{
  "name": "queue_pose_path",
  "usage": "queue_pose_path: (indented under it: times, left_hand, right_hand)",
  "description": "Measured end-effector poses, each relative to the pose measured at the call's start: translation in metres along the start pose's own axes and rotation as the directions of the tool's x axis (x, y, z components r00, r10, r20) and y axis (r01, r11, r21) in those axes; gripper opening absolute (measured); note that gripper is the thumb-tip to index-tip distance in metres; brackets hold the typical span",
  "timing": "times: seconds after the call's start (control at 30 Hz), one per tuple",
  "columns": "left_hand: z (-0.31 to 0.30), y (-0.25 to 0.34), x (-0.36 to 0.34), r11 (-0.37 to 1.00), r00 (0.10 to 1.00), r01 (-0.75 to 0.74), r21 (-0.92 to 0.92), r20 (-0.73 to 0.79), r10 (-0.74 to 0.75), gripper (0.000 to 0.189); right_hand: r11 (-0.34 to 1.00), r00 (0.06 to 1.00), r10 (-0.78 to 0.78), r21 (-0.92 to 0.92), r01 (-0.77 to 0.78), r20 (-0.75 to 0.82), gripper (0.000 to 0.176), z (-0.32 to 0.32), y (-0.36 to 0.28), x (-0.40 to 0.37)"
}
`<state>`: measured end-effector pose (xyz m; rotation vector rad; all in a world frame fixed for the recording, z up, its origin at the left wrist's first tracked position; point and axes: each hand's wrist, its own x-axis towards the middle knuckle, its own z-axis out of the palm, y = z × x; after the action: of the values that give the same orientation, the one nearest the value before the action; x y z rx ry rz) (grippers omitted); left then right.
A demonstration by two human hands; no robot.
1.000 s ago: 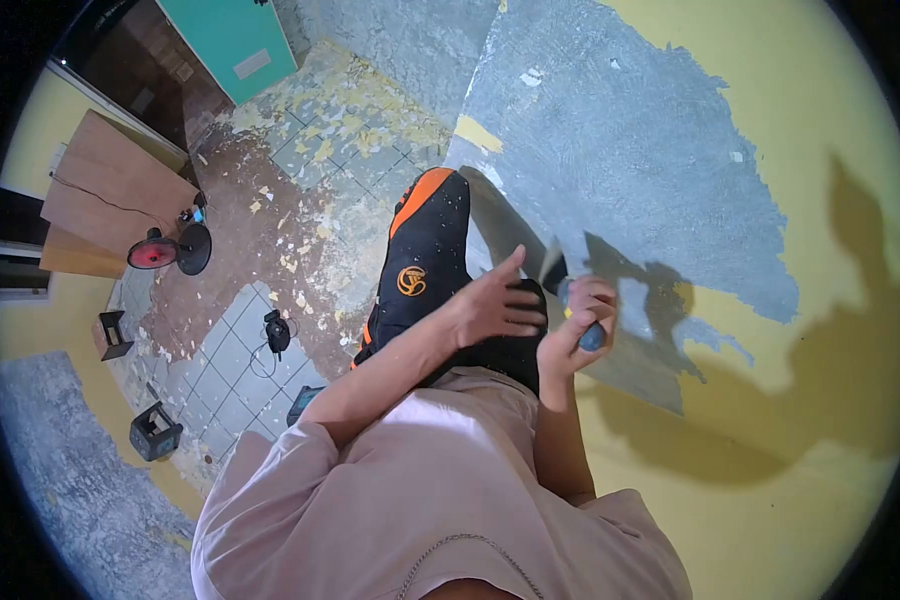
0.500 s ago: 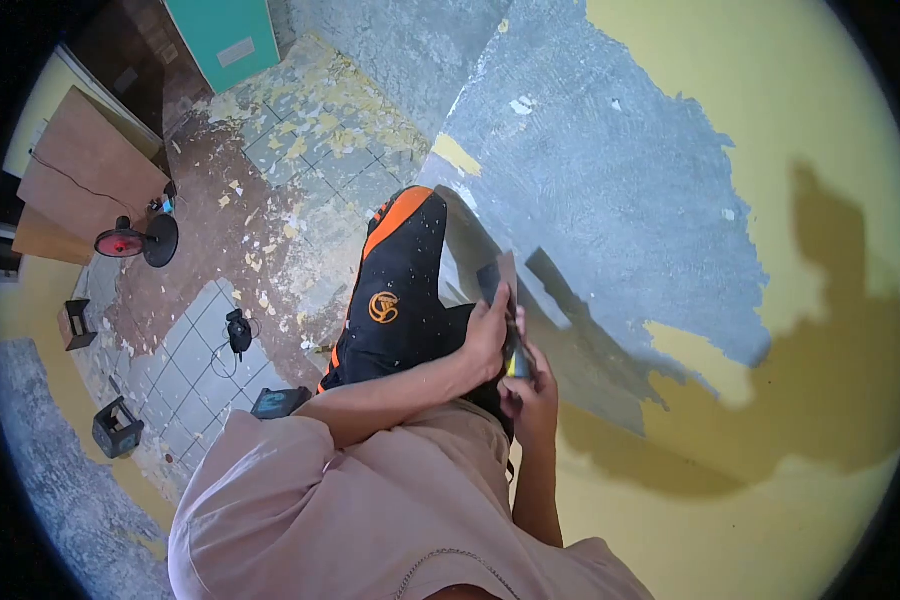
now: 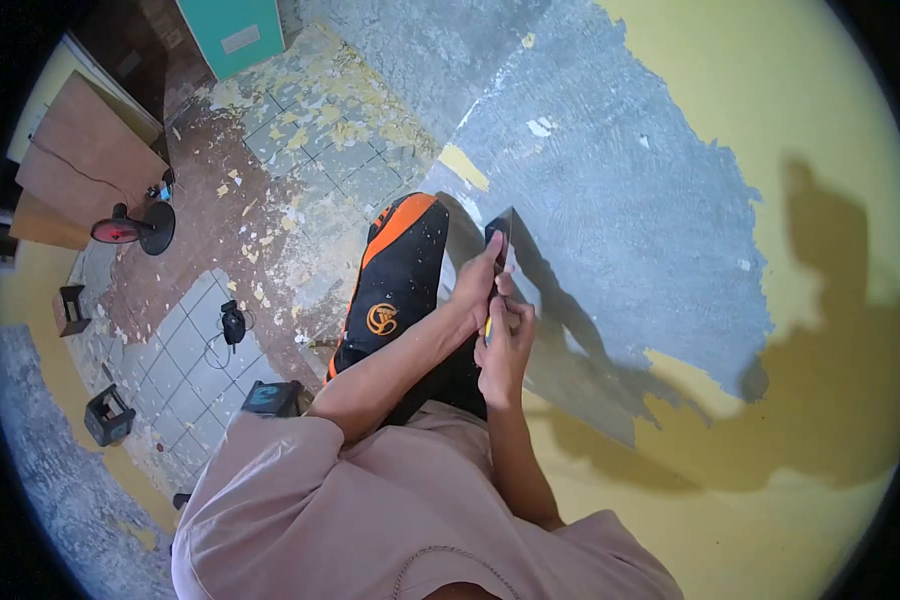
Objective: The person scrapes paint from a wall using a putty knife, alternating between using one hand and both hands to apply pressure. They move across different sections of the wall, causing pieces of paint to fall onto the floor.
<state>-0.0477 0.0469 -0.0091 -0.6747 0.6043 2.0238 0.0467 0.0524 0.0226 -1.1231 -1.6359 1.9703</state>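
A flat-bladed scraper (image 3: 506, 224) points up and away from me against the grey scraped part of the wall (image 3: 630, 210). My left hand (image 3: 478, 280) is wrapped round it near the blade, with the thumb or a finger reaching up along it. Just below, my right hand (image 3: 507, 345) grips the lower end of the handle, where a bit of yellow shows. The two hands are close together beside my black and orange trouser leg (image 3: 400, 270). Fingers cover most of the handle.
Yellow paint (image 3: 810, 80) borders the grey patch. Paint flakes (image 3: 335, 130) litter the floor. At the left are a fan (image 3: 157, 228), wooden boards (image 3: 85, 150), a black device with a cable (image 3: 233, 323) and small dark stools (image 3: 110, 415). A teal panel (image 3: 232, 35) stands at the back.
Both hands and the scraper have moved forward, up the view. My right hand has shifted left, and the blade has turned to a different angle.
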Motion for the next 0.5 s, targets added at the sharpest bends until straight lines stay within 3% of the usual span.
queue_pose_path:
  times: [0.1,0.13,0.17,0.23,0.3,0.37,0.4,0.43,0.5]
  left_hand:
    - [-0.003,0.025,0.019,0.997,0.993,-0.047,-0.066,-0.110,0.040,0.043]
    - [-0.013,0.034,0.023,0.988,0.996,0.023,-0.153,0.093,-0.009,0.044]
    - [-0.015,0.031,0.024,0.989,0.996,0.020,-0.148,0.091,-0.007,0.044]
    - [-0.011,0.021,0.012,0.998,0.998,0.051,0.032,-0.047,-0.050,0.045]
    - [0.000,0.030,0.014,0.999,0.999,0.037,-0.018,-0.034,-0.037,0.046]
    - [-0.015,0.043,0.030,0.994,0.999,0.000,-0.107,-0.032,-0.003,0.045]
    - [-0.021,0.046,0.030,0.996,1.000,-0.010,-0.092,-0.007,0.009,0.045]
    - [-0.017,0.044,0.022,0.996,1.000,-0.014,-0.088,-0.012,0.013,0.045]
    - [-0.007,0.028,0.005,0.995,0.996,0.011,0.094,-0.089,-0.003,0.039]
  right_hand:
    - [0.994,0.998,0.055,-0.092,-0.052,0.036,0.022,0.013,0.006,0.028]
    - [0.983,0.994,-0.102,-0.148,0.108,0.050,0.023,0.021,0.018,0.029]
    - [0.970,0.987,-0.150,-0.183,0.159,0.063,0.023,0.022,0.025,0.027]
    - [0.998,0.998,-0.059,-0.007,0.059,-0.005,0.019,0.019,0.022,0.015]
    - [0.997,0.997,-0.073,0.020,0.072,0.012,0.020,0.026,0.005,0.019]
    - [0.997,0.997,-0.067,-0.032,0.068,0.042,0.020,0.033,0.023,0.034]
    - [0.956,0.977,-0.210,-0.199,0.215,0.047,0.019,0.033,0.040,0.037]
    - [0.958,0.977,-0.207,-0.192,0.213,0.048,0.019,0.030,0.039,0.034]
    - [0.995,0.995,-0.085,0.056,0.082,0.046,0.019,0.020,0.024,0.018]
